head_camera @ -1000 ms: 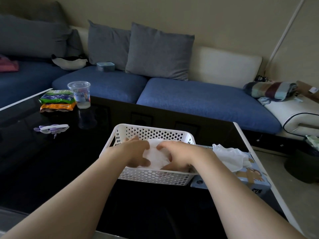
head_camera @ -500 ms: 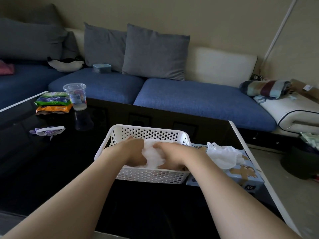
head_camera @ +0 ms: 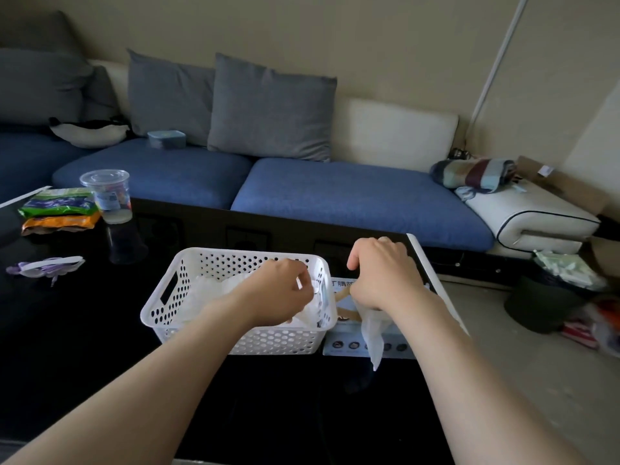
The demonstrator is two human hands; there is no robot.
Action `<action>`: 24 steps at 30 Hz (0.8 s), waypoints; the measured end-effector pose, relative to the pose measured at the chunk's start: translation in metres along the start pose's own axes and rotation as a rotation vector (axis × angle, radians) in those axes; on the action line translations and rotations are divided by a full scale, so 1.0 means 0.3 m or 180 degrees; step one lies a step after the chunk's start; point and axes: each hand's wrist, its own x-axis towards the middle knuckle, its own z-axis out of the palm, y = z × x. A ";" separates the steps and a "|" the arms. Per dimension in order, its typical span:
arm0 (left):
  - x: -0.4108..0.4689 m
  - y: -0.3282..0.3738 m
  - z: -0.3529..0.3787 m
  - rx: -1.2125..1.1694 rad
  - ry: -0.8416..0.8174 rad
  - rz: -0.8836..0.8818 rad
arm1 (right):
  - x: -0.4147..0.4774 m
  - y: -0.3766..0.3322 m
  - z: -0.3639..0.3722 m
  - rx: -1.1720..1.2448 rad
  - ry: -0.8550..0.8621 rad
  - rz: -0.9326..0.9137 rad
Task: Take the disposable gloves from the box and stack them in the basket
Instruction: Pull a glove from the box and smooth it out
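Observation:
A white perforated basket (head_camera: 188, 298) stands on the black table, with white disposable gloves (head_camera: 214, 286) lying in it. My left hand (head_camera: 278, 290) is inside the basket at its right side, fingers curled on the gloves there. To the right of the basket lies the pale blue glove box (head_camera: 349, 347). My right hand (head_camera: 385, 273) is over the box and grips a white glove (head_camera: 373, 337) that hangs down past the box's front.
The black glass table (head_camera: 84, 347) carries a clear plastic cup (head_camera: 107, 196), snack packets (head_camera: 57, 209) and a purple-white item (head_camera: 47, 266) on the left. A blue sofa (head_camera: 335, 193) runs behind. The table's right edge (head_camera: 432, 273) lies close to the box; a dark bin (head_camera: 543, 297) stands on the floor.
My right hand left the basket and moved right onto the box, where it took hold of a glove. My left hand shifted to the basket's right side.

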 end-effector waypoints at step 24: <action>0.034 0.138 0.072 -0.0328 0.0150 0.0402 | 0.029 0.164 0.059 0.1690 0.1784 -0.0233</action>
